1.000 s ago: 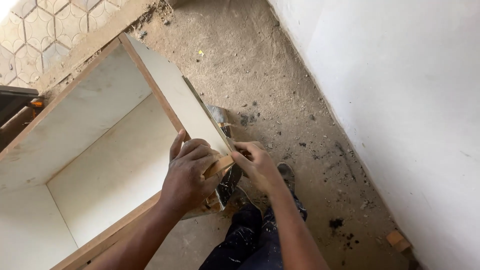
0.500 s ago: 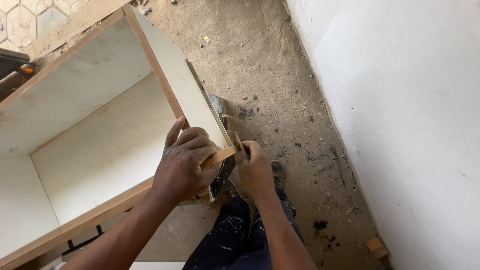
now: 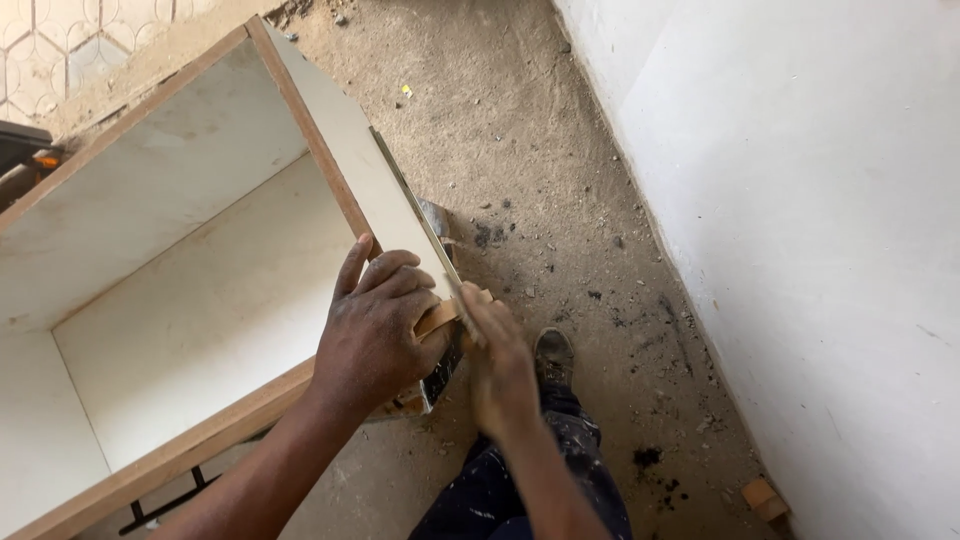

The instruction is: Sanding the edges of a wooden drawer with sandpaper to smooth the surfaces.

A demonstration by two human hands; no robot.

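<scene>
A white-lined cabinet box [image 3: 300,120] with bare wooden edges lies open on the dirt floor. My left hand [image 3: 375,335] clamps over its near right corner, with the fingers pressing a thin tan wooden strip [image 3: 442,318] against the edge. My right hand [image 3: 498,365] is blurred by motion just right of that corner. It is closed around a small pale tool [image 3: 466,312] whose tip meets the strip. What kind of tool it is cannot be made out.
A dark metal tin [image 3: 438,372] sits under the cabinet corner. My shoe [image 3: 553,352] and dark trouser leg are below the hands. A white wall [image 3: 800,250] runs along the right, with a small wood block [image 3: 765,495] at its foot. Patterned tiles [image 3: 60,50] show at top left.
The view has shifted slightly. My right hand has moved down and away from the corner in a quick stroke and is now blurred. My left hand keeps its grip on the corner.
</scene>
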